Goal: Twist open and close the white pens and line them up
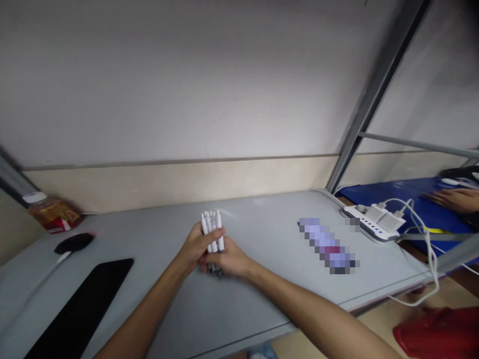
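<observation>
A bundle of several white pens point(220, 238) stands roughly upright over the middle of the grey table point(262, 309). My left hand point(197, 245) is closed round the bundle from the left, its thumb laid across the front of the pens. Lower down and from the right, my right hand point(229, 257) grips the same bundle, the fingers partly hidden behind it. The white upper ends poke out above both hands, and dark lower ends show beneath. Whether the tips touch the tabletop I cannot tell.
On the left are a bottle lying tilted point(56, 214), a black mouse-shaped object point(74, 243) with a white cable and a black flat slab point(86, 304). Right: a blurred-out item point(322, 244) and a power strip point(370, 224). Another person's hand point(452, 200) rests on a blue surface.
</observation>
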Available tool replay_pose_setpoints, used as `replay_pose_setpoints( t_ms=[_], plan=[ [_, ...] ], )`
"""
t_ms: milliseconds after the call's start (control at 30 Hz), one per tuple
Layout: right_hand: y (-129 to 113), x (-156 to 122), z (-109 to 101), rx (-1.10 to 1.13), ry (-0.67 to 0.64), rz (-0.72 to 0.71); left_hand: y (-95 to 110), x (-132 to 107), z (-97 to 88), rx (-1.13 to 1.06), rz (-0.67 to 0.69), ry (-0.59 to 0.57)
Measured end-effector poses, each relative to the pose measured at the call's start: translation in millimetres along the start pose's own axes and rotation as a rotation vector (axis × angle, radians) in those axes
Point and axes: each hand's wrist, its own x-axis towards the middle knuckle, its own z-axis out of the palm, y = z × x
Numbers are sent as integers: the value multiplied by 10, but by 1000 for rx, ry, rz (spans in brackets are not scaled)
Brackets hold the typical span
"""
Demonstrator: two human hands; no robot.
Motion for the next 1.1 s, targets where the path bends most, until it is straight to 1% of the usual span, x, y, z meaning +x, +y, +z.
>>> replay_pose_setpoints(
  t_ms=[67,133,233,267,300,367,433,500,533,600,667,700,733,800,867,933,1100],
  plan=[
    [-20,-36,-42,-177,42,-58,9,3,29,35,-7,77],
    [-67,-73,-97,-376,65,-84,21,13,51,44,-16,97],
    [-163,-110,-204,-706,137,-38,21,41,59,50,-38,81],
    [-189,-116,-245,-764,147,-11,12,51,56,52,-41,79],
    [-206,-118,-287,-762,137,14,1,62,51,54,-45,72],
    [-215,-114,-371,-696,156,10,-28,79,41,55,-58,46],
    [-197,-102,-447,-589,104,32,-55,92,26,50,-84,6],
    [-174,-87,-512,-494,49,100,-71,104,3,53,-103,1],
    [-168,-81,-540,-462,41,140,-76,113,-11,59,-105,25],
    [-174,-78,-585,-426,65,196,-77,133,-40,64,-105,94],
    [-204,-89,-614,-378,75,218,-74,156,-57,5,-128,159],
    [-224,-99,-622,-347,56,225,-71,167,-59,-43,-147,184],
    [-244,-111,-626,-312,9,236,-68,176,-56,-92,-165,204],
    [-270,-136,-625,-280,-125,289,-61,191,-43,-165,-191,240],
    [-271,-160,-611,-340,-234,323,-50,201,-30,-191,-193,275],
    [-251,-179,-585,-455,-261,275,-34,208,-28,-213,-188,315],
    [-171,-203,-468,-739,-226,11,35,197,-42,-252,-139,387]
  ],
)
